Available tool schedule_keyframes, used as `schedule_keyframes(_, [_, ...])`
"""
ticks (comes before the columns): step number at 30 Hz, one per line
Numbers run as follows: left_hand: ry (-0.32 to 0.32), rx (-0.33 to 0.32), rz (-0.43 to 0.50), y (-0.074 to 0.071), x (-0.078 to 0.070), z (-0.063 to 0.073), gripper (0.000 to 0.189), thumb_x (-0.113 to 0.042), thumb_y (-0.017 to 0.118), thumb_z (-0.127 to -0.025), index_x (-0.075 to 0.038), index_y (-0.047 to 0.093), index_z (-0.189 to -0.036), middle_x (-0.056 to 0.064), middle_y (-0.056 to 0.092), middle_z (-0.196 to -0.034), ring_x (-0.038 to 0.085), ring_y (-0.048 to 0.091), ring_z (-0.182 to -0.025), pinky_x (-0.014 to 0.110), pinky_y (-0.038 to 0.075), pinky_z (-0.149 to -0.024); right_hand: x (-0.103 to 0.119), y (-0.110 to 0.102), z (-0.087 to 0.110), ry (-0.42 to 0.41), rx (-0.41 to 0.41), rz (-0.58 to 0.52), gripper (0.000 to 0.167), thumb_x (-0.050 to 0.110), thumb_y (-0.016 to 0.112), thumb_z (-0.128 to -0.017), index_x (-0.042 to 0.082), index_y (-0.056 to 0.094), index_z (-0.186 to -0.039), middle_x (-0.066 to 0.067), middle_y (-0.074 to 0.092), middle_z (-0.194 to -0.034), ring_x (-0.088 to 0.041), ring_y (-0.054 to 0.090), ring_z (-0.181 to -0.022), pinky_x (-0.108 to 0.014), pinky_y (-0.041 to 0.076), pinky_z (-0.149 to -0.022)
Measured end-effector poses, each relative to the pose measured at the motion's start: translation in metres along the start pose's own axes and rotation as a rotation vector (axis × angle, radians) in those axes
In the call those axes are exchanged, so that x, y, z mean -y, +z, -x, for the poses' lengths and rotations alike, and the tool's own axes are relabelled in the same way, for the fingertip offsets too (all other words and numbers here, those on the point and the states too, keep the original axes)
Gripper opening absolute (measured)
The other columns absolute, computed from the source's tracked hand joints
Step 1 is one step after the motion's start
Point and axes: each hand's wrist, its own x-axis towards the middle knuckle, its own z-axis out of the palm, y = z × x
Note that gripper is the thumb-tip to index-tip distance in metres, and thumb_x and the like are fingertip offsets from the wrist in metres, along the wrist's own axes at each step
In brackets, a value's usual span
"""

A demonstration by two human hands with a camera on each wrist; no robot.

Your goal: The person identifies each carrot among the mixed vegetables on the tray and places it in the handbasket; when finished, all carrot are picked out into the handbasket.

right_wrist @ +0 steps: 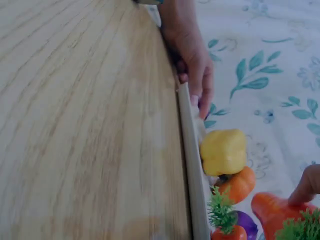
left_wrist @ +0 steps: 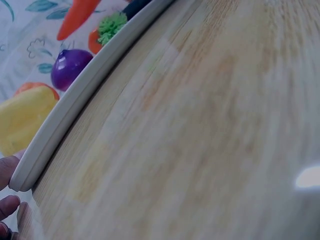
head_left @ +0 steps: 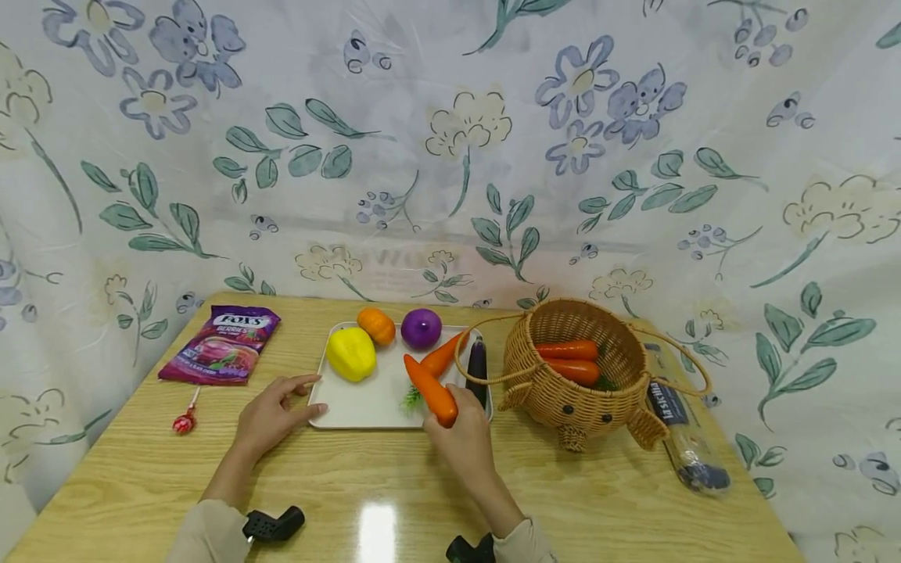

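Observation:
My right hand (head_left: pixel 463 438) grips an orange carrot (head_left: pixel 428 387) by its thick end, held over the white tray (head_left: pixel 373 408) with its tip pointing up and away. In the right wrist view its green leafy top (right_wrist: pixel 300 227) shows below my fingers. My left hand (head_left: pixel 273 414) holds the tray's left front corner, thumb and fingers at the rim. On the tray lie a yellow pepper (head_left: pixel 351 354), a small orange pumpkin (head_left: pixel 376 326), a purple onion (head_left: pixel 421 328), a second carrot (head_left: pixel 443 356) and a dark eggplant (head_left: pixel 477 369).
Right of the tray stands an animal-faced wicker basket (head_left: pixel 542 407) with carrots (head_left: pixel 572 370) inside; its handle (head_left: pixel 486 381) overhangs the tray. Behind it lies a clear-ended package (head_left: pixel 693 453). A purple candy bag (head_left: pixel 221 344) and a red lollipop (head_left: pixel 184 422) lie at left.

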Motion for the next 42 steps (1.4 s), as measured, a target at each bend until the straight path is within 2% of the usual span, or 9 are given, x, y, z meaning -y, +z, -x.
schedule_keyframes(6, [-0.008,0.003,0.003,-0.001,0.0,-0.001,0.061,-0.053,0.071,-0.086,-0.02,0.06,-0.136,0.008,0.062,-0.113,0.019,0.046,-0.082,0.032,0.032,-0.068,-0.01,-0.018,-0.004,0.06,0.131,-0.184,0.047,0.005,0.074,-0.077,-0.001,0.065,-0.123,-0.016,0.065,-0.116,-0.02,0.056,-0.09,-0.028,0.046,-0.076])
schedule_keyframes(11, [-0.017,0.008,0.003,-0.001,0.0,-0.001,0.061,-0.054,0.07,-0.086,-0.021,0.06,-0.137,0.008,0.063,-0.114,0.019,0.046,-0.084,0.032,0.033,-0.069,-0.016,-0.038,-0.005,0.06,0.243,-0.332,0.047,0.002,0.074,-0.08,0.0,0.063,-0.126,-0.02,0.064,-0.122,-0.023,0.059,-0.098,-0.028,0.048,-0.082])
schedule_keyframes(15, [-0.021,0.008,0.005,-0.001,-0.002,-0.001,0.06,-0.053,0.07,-0.086,-0.021,0.06,-0.137,0.008,0.063,-0.114,0.019,0.046,-0.084,0.033,0.032,-0.068,-0.017,-0.055,-0.006,0.032,0.335,-0.388,0.046,0.003,0.073,-0.082,0.0,0.063,-0.127,-0.021,0.063,-0.123,-0.021,0.058,-0.099,-0.026,0.049,-0.082])
schedule_keyframes(19, [-0.015,0.007,0.005,-0.002,-0.003,-0.001,0.06,-0.053,0.07,-0.087,-0.021,0.06,-0.137,0.008,0.062,-0.114,0.019,0.046,-0.083,0.033,0.032,-0.068,-0.019,-0.07,-0.01,0.024,0.399,-0.395,0.047,0.003,0.075,-0.082,0.002,0.063,-0.128,-0.02,0.062,-0.126,-0.018,0.058,-0.099,-0.025,0.049,-0.084])
schedule_keyframes(27, [-0.014,0.013,-0.002,-0.002,-0.003,0.0,0.061,-0.054,0.069,-0.087,-0.021,0.059,-0.137,0.009,0.062,-0.116,0.019,0.046,-0.085,0.033,0.033,-0.07,-0.023,-0.098,-0.02,0.034,0.468,-0.36,0.046,0.008,0.077,-0.083,0.01,0.064,-0.128,-0.014,0.061,-0.13,-0.022,0.058,-0.105,-0.029,0.048,-0.088])
schedule_keyframes(34, [-0.023,0.015,-0.002,-0.001,-0.004,0.0,0.061,-0.054,0.069,-0.087,-0.022,0.059,-0.137,0.009,0.062,-0.117,0.02,0.045,-0.084,0.033,0.032,-0.069,-0.019,-0.123,-0.025,-0.036,0.513,-0.335,0.047,0.005,0.075,-0.085,0.011,0.062,-0.13,-0.012,0.061,-0.132,-0.022,0.059,-0.106,-0.03,0.049,-0.09])
schedule_keyframes(38, [-0.021,0.017,-0.008,0.0,-0.004,0.0,0.062,-0.055,0.069,-0.087,-0.021,0.058,-0.138,0.009,0.062,-0.117,0.02,0.045,-0.085,0.033,0.032,-0.069,-0.019,-0.137,-0.034,-0.075,0.533,-0.317,0.048,0.001,0.074,-0.085,0.011,0.062,-0.13,-0.013,0.061,-0.131,-0.021,0.06,-0.102,-0.03,0.05,-0.087])
schedule_keyframes(42, [-0.015,0.012,-0.018,0.0,-0.003,0.0,0.062,-0.055,0.068,-0.087,-0.021,0.058,-0.138,0.009,0.062,-0.117,0.019,0.045,-0.085,0.033,0.033,-0.07,-0.021,-0.153,-0.045,-0.079,0.563,-0.287,0.048,0.005,0.074,-0.085,0.013,0.061,-0.131,-0.014,0.06,-0.131,-0.025,0.058,-0.098,-0.032,0.05,-0.082])
